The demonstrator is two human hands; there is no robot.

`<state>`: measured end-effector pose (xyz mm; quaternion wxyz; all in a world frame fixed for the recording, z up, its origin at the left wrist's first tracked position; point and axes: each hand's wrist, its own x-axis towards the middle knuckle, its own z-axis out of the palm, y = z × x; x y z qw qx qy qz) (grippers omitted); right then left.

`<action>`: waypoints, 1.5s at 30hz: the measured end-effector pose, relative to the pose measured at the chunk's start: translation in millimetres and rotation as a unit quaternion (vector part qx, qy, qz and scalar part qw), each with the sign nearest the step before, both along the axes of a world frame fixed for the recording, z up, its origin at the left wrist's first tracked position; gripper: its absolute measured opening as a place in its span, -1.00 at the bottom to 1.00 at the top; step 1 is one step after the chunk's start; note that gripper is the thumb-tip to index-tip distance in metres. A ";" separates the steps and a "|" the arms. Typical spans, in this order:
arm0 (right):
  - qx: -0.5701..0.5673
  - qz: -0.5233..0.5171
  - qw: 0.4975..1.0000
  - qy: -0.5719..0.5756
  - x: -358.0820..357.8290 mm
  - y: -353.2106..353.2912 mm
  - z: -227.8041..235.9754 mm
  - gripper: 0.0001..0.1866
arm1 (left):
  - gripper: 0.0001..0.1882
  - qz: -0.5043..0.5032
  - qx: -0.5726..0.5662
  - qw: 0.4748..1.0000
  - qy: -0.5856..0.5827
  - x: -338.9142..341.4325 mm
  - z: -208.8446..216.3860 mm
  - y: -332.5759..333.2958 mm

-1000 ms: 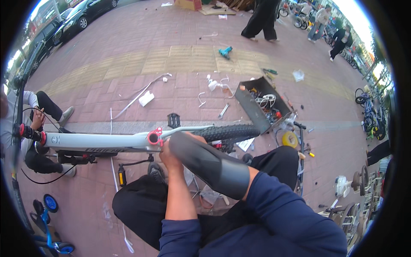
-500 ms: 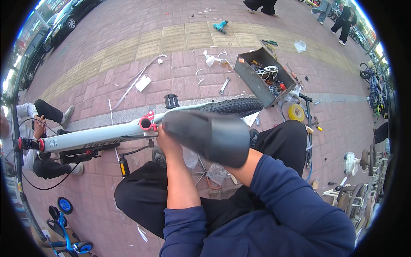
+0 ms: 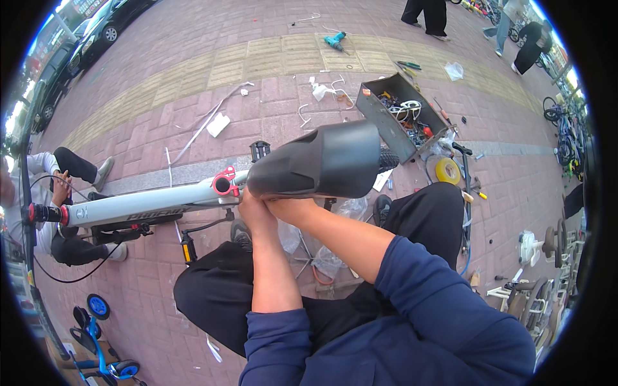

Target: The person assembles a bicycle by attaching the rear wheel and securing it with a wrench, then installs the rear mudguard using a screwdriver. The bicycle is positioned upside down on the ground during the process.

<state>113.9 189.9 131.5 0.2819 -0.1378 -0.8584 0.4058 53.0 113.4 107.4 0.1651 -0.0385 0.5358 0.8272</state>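
Observation:
A black bicycle saddle (image 3: 315, 164) is up in front of me, its narrow nose pointing left. No post shows in the red seat clamp (image 3: 224, 182), which is on the pale grey bicycle frame (image 3: 148, 201) just left of the nose. My left hand (image 3: 257, 213) grips under the nose end, close to the clamp. Beside it my right hand (image 3: 290, 208) is closed on the saddle's underside. The saddle hides most fingers of both hands. Below the frame hangs a crank with a yellow-edged pedal (image 3: 188, 249); another black pedal (image 3: 260, 150) shows beyond it.
An open metal toolbox (image 3: 396, 132) full of tools and parts stands ahead right, near a yellow tape roll (image 3: 447, 171). A teal power drill (image 3: 335, 42) and plastic scraps lie on the paving. Someone sits at left (image 3: 45, 167); a blue small-wheeled bike (image 3: 96, 344) is lower left.
The saddle has swung upward and levelled, covering more of the rear tyre. My right hand has moved left from under its wide rear to beside my left hand. People in the background have walked on.

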 end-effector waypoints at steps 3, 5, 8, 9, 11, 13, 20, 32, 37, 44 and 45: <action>-0.031 0.006 0.999 -0.017 1.0 -1.3 6.5 -0.83 | -0.72 -0.015 -0.042 0.997 0.059 3.3 3.0 -3.0; -0.065 -0.002 0.993 -0.095 1.3 -1.6 19.8 -0.83 | -0.72 0.004 -0.002 1.000 -0.025 0.9 5.4 -2.3; -0.081 0.036 0.994 -0.070 1.1 1.8 13.9 -0.76 | -0.70 0.023 0.046 0.997 -0.065 -4.9 -6.0 -0.3; -0.001 0.029 0.999 -0.014 1.1 1.8 9.0 -0.74 | -0.70 0.024 0.040 0.997 -0.065 -6.9 -9.2 -0.3; 0.077 0.022 0.996 0.026 3.8 2.1 2.0 -0.72 | -0.69 0.026 0.020 0.997 -0.075 -3.3 -5.8 1.1; 0.078 0.024 0.997 -0.005 5.4 4.2 -0.3 -0.71 | -0.70 0.030 -0.002 0.996 -0.084 2.0 4.8 1.9; 0.163 0.014 0.987 -0.010 -2.4 5.7 -20.6 -0.73 | -0.77 0.029 0.004 0.994 -0.101 2.1 3.7 -1.3; 0.024 -0.043 0.999 -0.014 -10.5 -6.9 -13.2 -0.80 | -0.70 -0.008 0.024 0.998 -0.056 -3.6 -6.3 -5.0; -0.035 -0.027 0.999 -0.022 -10.1 3.4 -1.9 -0.77 | -0.69 -0.049 -0.004 0.999 0.018 -12.6 -3.6 4.8; 0.057 0.288 0.902 -0.316 60.2 88.6 64.8 -0.68 | -0.75 -0.028 0.012 0.994 -0.103 -38.8 9.4 18.2; 0.040 0.310 0.871 -0.378 75.3 103.7 76.3 -0.66 | -0.76 -0.029 0.013 0.994 -0.105 -40.7 16.7 20.8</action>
